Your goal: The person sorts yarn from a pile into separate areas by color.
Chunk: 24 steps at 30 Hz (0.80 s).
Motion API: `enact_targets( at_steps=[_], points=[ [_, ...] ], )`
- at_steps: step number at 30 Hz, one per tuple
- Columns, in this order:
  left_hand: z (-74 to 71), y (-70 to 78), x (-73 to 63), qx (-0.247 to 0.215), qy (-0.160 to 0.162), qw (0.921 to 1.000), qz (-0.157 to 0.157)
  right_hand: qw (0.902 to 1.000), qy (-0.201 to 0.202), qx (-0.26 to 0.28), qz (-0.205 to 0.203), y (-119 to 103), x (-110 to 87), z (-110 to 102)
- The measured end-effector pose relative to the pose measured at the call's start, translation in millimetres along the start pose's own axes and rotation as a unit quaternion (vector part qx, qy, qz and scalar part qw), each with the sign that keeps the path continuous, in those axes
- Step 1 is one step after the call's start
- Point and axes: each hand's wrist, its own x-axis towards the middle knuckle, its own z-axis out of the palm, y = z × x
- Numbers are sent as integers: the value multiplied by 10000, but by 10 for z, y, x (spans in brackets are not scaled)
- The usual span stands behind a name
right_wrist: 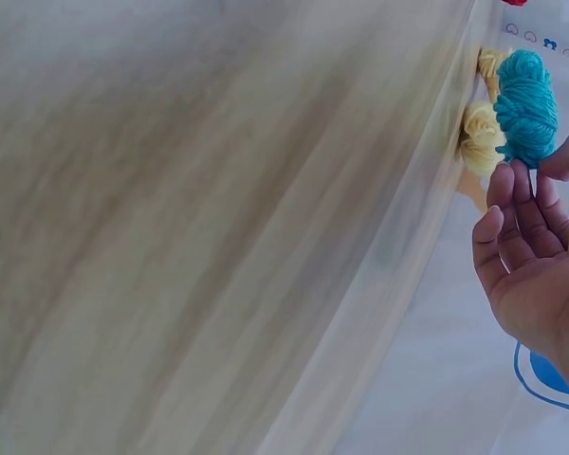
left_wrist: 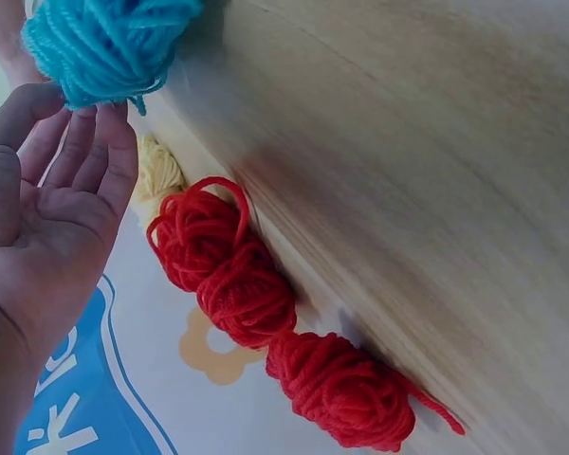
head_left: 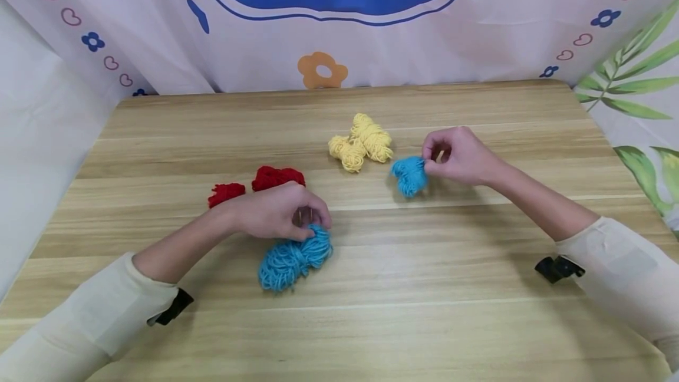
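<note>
My left hand (head_left: pixel 281 212) pinches the end of a larger blue yarn bundle (head_left: pixel 289 261) between thumb and fingers, left of the table's middle. In the left wrist view this blue yarn (left_wrist: pixel 114 47) hangs at the fingertips. On the right, my right hand (head_left: pixel 458 155) pinches a smaller blue yarn bundle (head_left: pixel 410 175) by its edge. The right wrist view shows that bundle (right_wrist: pixel 528 109) held at the thumb and fingertips, in front of the yellow yarn. Just beyond the left hand lie two red yarn bundles, one (head_left: pixel 278 177) partly covered by the hand and a smaller one (head_left: pixel 226 194) beside the wrist.
Two yellow yarn bundles, a longer one (head_left: pixel 371 137) and a smaller one (head_left: pixel 347 153), lie against each other toward the back of the wooden table (head_left: pixel 371 323). A printed white curtain (head_left: pixel 254 55) hangs behind the table's far edge.
</note>
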Motion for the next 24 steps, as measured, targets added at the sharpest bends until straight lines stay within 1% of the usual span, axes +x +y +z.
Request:
enact_targets(
  at_steps=[4,10,13,18,24],
  points=[
    [-12,19,-11,-54,182,9997,120,10000,71,1,61,17,-6,-20],
    [-26,34,-16,-115,795,9961,371,9994,286,27,201,61,-12,-36],
    [-30,48,-6,-213,1075,9932,396,9990,362,48,259,72,-16,-55],
    [-27,76,15,-386,1443,9878,445,9984,445,120,336,93,-19,-84],
    [-32,95,31,-419,1864,9809,377,9978,553,78,365,134,-26,-119]
  ],
)
